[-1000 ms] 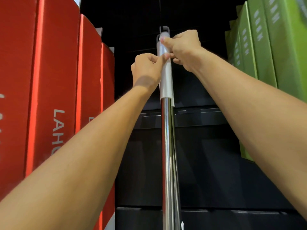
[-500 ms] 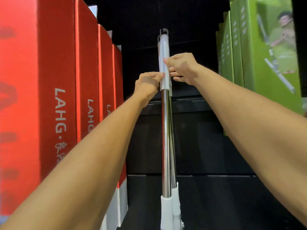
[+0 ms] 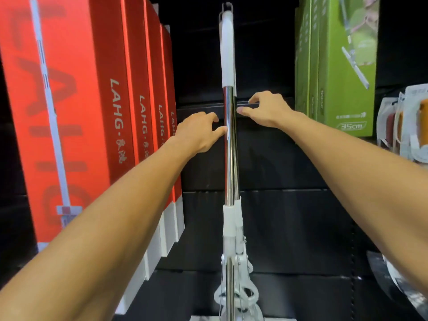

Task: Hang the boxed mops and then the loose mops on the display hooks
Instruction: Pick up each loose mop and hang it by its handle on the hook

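Observation:
Loose mops (image 3: 229,144) with chrome poles and white grips hang straight down in the middle, their top loop on a display hook (image 3: 227,6). My left hand (image 3: 199,133) is just left of the pole, thumb tip touching the chrome, fingers relaxed. My right hand (image 3: 266,108) is just right of the pole, thumb tip at the chrome, fingers spread and holding nothing. Several red boxed mops (image 3: 120,100) hang in a row on the left. Green boxed mops (image 3: 335,66) hang on the right.
A black slatted back panel (image 3: 278,170) lies behind the mops. Packaged items (image 3: 407,126) hang at the far right edge. The white mop heads (image 3: 236,293) sit low at the bottom centre.
Both hands slid down from the white grip at the top to the chrome part of the pole and opened. The view tilted down, showing more of the mop heads.

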